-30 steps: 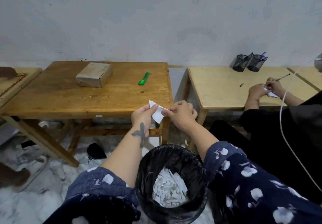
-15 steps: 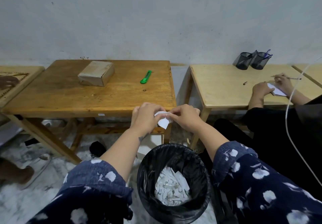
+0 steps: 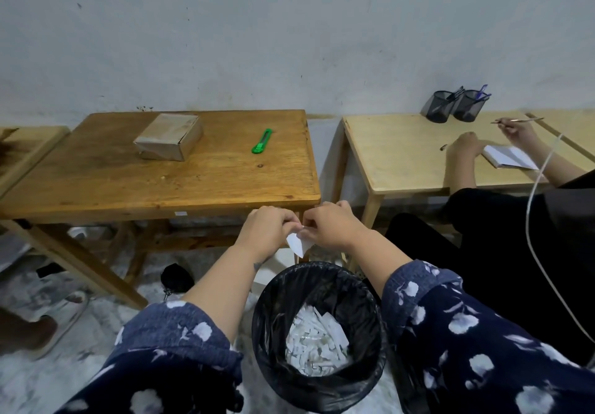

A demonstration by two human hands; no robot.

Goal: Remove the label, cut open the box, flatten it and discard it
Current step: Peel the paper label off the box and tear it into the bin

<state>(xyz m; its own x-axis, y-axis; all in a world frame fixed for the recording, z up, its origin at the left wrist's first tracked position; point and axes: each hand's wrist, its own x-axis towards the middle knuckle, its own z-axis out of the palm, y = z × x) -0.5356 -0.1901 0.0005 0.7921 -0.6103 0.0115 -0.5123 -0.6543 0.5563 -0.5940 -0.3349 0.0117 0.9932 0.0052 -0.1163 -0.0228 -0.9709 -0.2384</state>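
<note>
A small white label is pinched between my left hand and my right hand, just above a bin lined with a black bag. Only the label's lower tip shows below my fingers. The bin holds several white paper scraps. A closed brown cardboard box wrapped in tape sits at the back of the dark wooden table. To the right of the box, on the same table, lies a green utility knife.
A lighter wooden table stands to the right, where another person's hands hold a pen over a notebook. Two black mesh pen cups stand at its back. A white cable hangs at right. A black object lies on the floor.
My hands have dropped slightly and closed together around the label, turning it so it now points downward over the bin. The view has tilted down a little.
</note>
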